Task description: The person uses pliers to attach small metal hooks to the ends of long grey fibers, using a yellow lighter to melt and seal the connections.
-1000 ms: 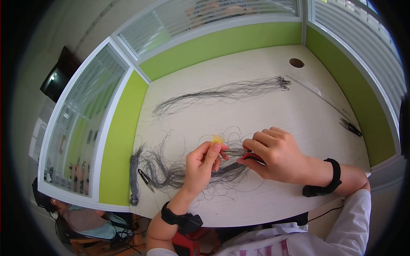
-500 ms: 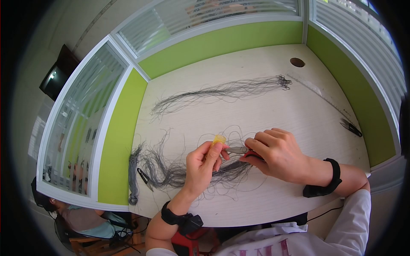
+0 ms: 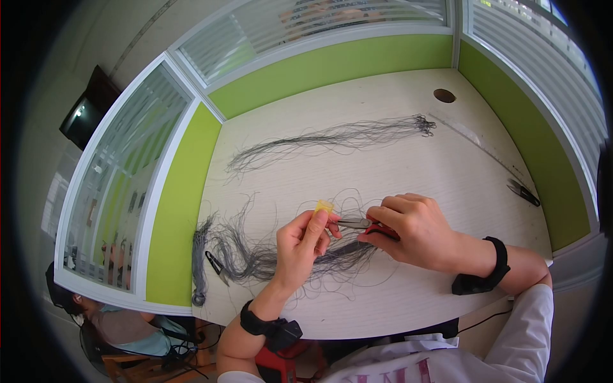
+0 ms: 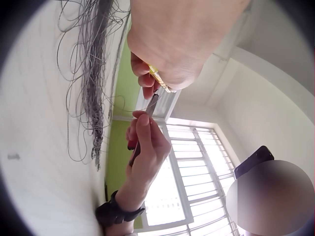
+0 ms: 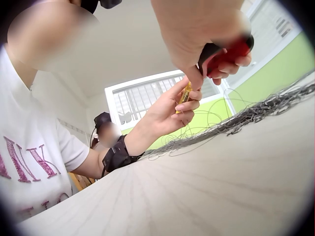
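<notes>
Between thumb and fingers, my left hand (image 3: 299,247) pinches a small yellow piece (image 3: 324,206), which also shows in the right wrist view (image 5: 185,96). My right hand (image 3: 416,231) grips red-and-black pliers (image 3: 355,223), whose metal nose reaches the left fingertips. What lies between the plier tips is too small to tell. Beneath both hands a loose bundle of dark grey strands (image 3: 262,260) spreads over the table (image 3: 396,306). In the left wrist view the plier nose (image 4: 153,104) points at the left fingers, just by the yellow piece (image 4: 158,78).
Farther back lies another strand bundle (image 3: 332,136) with hook-like ends. A clear ruler (image 3: 476,142) and black snips (image 3: 523,191) are at the right. More snips (image 3: 217,267) and a tied bundle (image 3: 200,265) lie left. Green partitions (image 3: 345,62) border the table. Someone sits (image 3: 131,329) beyond the left partition.
The yellow piece has tilted slightly in my left fingers and shifted a little. My right hand and the pliers have turned slightly, with the nose still at the left fingertips.
</notes>
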Demonstrator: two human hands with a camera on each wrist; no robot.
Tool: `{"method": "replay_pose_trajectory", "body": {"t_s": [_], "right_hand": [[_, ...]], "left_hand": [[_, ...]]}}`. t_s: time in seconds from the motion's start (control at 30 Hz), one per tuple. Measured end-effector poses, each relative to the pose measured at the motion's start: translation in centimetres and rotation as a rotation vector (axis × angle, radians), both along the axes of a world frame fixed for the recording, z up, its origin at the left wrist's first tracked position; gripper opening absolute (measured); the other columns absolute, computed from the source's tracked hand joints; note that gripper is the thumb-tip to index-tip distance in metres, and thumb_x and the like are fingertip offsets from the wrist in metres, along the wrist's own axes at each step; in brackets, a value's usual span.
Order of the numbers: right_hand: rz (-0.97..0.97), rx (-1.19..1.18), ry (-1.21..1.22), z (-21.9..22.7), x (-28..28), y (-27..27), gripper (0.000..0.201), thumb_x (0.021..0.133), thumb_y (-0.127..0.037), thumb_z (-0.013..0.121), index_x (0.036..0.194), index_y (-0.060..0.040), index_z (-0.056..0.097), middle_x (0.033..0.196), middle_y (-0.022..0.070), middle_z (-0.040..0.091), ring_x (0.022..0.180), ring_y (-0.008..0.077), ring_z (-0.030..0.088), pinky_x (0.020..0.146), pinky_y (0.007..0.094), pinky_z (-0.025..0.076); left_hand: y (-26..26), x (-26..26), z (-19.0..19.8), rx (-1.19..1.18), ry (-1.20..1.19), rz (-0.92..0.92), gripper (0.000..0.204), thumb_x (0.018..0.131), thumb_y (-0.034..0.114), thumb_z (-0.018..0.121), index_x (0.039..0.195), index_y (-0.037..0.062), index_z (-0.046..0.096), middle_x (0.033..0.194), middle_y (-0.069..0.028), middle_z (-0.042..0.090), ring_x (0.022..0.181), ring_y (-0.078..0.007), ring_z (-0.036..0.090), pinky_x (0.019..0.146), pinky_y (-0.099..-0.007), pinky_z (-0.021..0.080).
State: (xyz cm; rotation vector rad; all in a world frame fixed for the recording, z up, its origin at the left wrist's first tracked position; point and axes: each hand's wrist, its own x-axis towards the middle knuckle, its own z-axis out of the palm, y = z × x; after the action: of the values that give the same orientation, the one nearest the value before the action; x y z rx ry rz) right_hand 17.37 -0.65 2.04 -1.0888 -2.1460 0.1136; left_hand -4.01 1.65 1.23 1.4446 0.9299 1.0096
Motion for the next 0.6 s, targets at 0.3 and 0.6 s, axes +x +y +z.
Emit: {"method": "replay_pose_trajectory", "body": {"t_s": [0.3, 0.6], "right_hand": [[0.004, -0.022, -0.001, -0.4, -0.05, 0.14, 0.023, 0.077, -0.025, 0.073, 0.079, -0.0043, 0.063, 0.067, 0.0074, 0.059, 0.061, 0.0255, 0.06, 0.055, 0.0355, 0.048], [0.014, -0.037, -0.011, -0.63, -0.08, 0.18, 0.023, 0.077, -0.025, 0.073, 0.08, -0.0045, 0.063, 0.067, 0.0069, 0.06, 0.06, 0.0249, 0.061, 0.054, 0.0352, 0.048]], "left_hand": [[-0.01, 0.11, -0.11, 0.027, 0.043, -0.006, 0.04, 0.102, 0.03, 0.044, 0.097, -0.004, 0.064, 0.075, -0.0087, 0.062, 0.052, -0.0035, 0.044, 0.042, -0.0166, 0.03], [0.02, 0.15, -0.15, 0.028, 0.058, -0.015, 0.041, 0.102, 0.031, 0.044, 0.098, -0.0044, 0.064, 0.073, -0.0083, 0.062, 0.051, -0.0038, 0.044, 0.042, -0.0166, 0.031]]}}
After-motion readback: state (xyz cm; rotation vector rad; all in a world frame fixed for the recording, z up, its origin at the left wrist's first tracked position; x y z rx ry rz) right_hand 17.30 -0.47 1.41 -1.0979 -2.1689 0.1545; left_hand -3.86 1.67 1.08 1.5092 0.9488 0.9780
